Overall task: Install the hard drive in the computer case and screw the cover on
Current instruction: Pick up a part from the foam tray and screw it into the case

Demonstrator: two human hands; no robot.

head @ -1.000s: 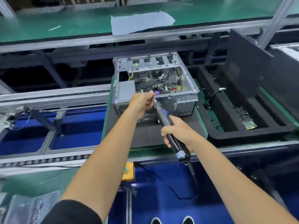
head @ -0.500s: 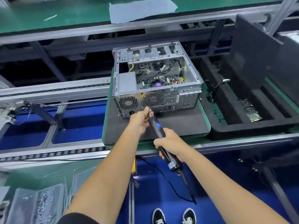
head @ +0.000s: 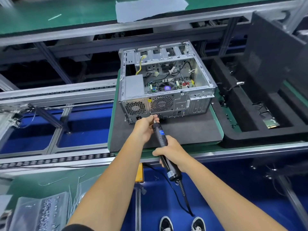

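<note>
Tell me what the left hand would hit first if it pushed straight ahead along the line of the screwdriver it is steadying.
Most likely the rear panel of the computer case, low down near the port strip below the fans. The left hand pinches the tip of the electric screwdriver, which already points at that panel; depth is unclear, so the remaining gap cannot be judged.

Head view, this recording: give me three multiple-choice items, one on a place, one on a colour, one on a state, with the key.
1. Where does the computer case sit?
A. on a dark mat
B. on the blue floor
C. in the foam tray

2. What colour is the electric screwdriver body?
A. yellow
B. black
C. white

3. How is the case's top side?
A. covered
B. taped over
C. open

Key: 1 A, the dark mat lies under it; 2 B, black with a blue label, held by the right hand while the left hand pinches its tip; 3 C, the board and cables show inside.
</note>
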